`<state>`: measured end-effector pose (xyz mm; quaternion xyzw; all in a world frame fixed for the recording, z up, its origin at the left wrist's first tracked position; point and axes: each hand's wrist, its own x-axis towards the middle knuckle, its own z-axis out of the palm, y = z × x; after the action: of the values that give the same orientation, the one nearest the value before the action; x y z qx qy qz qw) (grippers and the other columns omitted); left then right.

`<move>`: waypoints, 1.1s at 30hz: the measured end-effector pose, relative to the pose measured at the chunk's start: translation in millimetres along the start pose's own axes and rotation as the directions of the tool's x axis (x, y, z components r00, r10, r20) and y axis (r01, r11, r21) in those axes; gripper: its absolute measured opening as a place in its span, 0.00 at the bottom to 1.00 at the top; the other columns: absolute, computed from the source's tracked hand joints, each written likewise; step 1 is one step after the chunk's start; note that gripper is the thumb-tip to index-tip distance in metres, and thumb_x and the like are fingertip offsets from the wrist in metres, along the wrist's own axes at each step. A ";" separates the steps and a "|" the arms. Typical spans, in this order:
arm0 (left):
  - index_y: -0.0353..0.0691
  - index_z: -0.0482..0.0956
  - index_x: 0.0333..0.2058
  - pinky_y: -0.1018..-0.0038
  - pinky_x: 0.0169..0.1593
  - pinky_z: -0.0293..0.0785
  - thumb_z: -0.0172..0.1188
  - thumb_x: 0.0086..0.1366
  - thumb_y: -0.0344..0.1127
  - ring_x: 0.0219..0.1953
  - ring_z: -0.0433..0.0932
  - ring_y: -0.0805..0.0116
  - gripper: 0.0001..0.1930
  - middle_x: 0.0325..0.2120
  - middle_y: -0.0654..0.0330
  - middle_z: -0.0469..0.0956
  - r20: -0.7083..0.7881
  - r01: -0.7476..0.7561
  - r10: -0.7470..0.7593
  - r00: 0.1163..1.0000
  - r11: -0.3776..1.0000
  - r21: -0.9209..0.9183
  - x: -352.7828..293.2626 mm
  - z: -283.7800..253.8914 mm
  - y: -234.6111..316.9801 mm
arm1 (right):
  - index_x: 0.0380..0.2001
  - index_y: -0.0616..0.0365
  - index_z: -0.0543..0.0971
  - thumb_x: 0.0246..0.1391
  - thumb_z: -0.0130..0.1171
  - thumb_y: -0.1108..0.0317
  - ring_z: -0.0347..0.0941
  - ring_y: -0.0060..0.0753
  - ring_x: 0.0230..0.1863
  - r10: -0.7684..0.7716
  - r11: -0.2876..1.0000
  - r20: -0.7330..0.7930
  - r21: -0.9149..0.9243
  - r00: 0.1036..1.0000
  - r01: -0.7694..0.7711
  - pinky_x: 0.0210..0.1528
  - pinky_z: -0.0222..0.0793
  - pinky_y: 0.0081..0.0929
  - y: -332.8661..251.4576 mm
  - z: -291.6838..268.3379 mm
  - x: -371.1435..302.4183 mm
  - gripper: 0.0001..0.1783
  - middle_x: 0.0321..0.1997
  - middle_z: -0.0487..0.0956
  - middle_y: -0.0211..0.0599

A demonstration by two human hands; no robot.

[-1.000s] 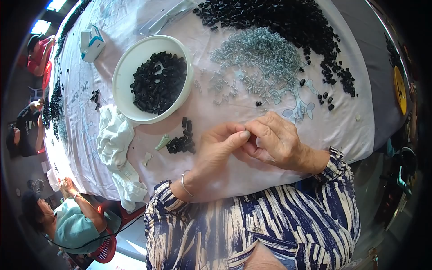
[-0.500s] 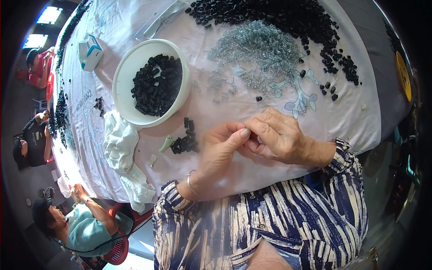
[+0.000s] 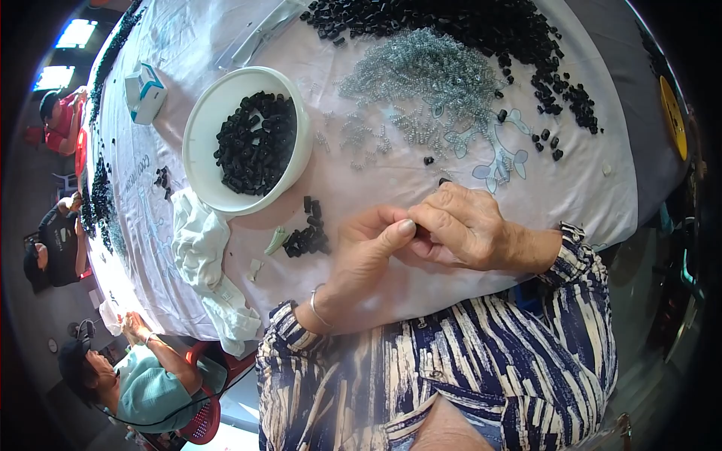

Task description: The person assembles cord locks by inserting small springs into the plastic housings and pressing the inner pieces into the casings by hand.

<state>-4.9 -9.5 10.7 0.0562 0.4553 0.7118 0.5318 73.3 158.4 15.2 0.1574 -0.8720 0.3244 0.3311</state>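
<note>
My left hand [image 3: 368, 244] and right hand [image 3: 466, 229] meet over the near part of the table, fingertips pinched together. A dark bit of a small black plastic piece [image 3: 417, 228] shows between them; the fingers hide most of it. Just past the right knuckles another black piece [image 3: 443, 181] peeks out, and I cannot tell whether that hand holds it. Beyond the hands lies a heap of small silvery springs [image 3: 429, 71]. A larger pile of black plastic pieces [image 3: 451, 16] spreads behind it. A little cluster of black pieces [image 3: 307, 242] lies left of my left hand.
A white bowl [image 3: 192, 169] holds many black pieces. Beside it are a crumpled white cloth [image 3: 199, 240], a green scrap [image 3: 276, 240] and a white-and-blue box [image 3: 145, 93]. A clear plastic bag [image 3: 263, 34] lies at the back. Several people [image 3: 150, 376] sit along the left side.
My hands stay pinched together in nearly the same place, and the fingers have shifted slightly. A black piece now shows past the right knuckles. The view has shifted a little.
</note>
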 end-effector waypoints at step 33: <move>0.29 0.77 0.43 0.79 0.42 0.74 0.55 0.66 0.29 0.39 0.77 0.74 0.10 0.37 0.58 0.80 -0.016 -0.032 0.037 0.999 0.967 0.252 -6.9 4.4 15.4 | 0.39 0.70 0.74 0.39 0.67 0.75 0.73 0.37 0.29 0.060 0.987 0.104 0.145 0.993 -0.075 0.28 0.72 0.29 7.7 -2.6 -2.0 0.20 0.32 0.75 0.41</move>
<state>-10.4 -12.8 26.9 0.1236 0.5464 0.6581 0.5031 72.2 166.0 11.8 0.1678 -0.8655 0.3914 0.2637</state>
